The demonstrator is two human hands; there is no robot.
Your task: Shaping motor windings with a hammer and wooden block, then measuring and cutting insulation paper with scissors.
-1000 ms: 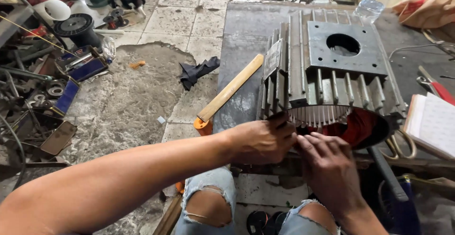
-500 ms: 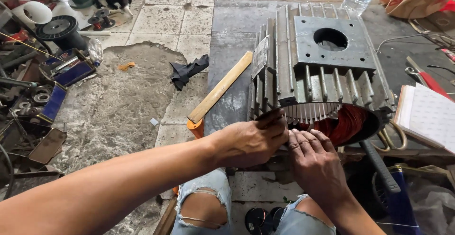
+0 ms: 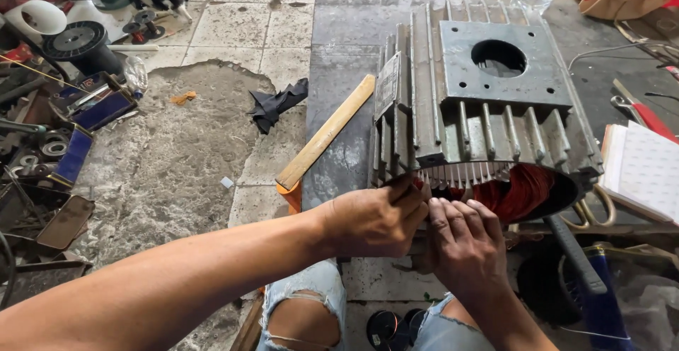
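So the person has a big finned grey motor housing (image 3: 488, 103) lying on a dark metal workbench (image 3: 339, 47), open end facing near, with the reddish copper windings (image 3: 520, 192) showing inside. Both hands are bunched up right at the near lower-left edge of that opening. The left hand (image 3: 375, 216) is closed, fingers pinched on something small at the stator rim, though what exactly sits between the fingertips is too hidden to tell. The right hand (image 3: 467, 241) is just beside it, touching it, fingers curled in toward the same spot; can't tell if it's actually gripping anything.

A wooden stick (image 3: 325, 133) lies diagonally on the bench left of the housing. A notebook (image 3: 643, 170) sits at the right, and a black rag (image 3: 277, 103) is on the stone floor to the left.
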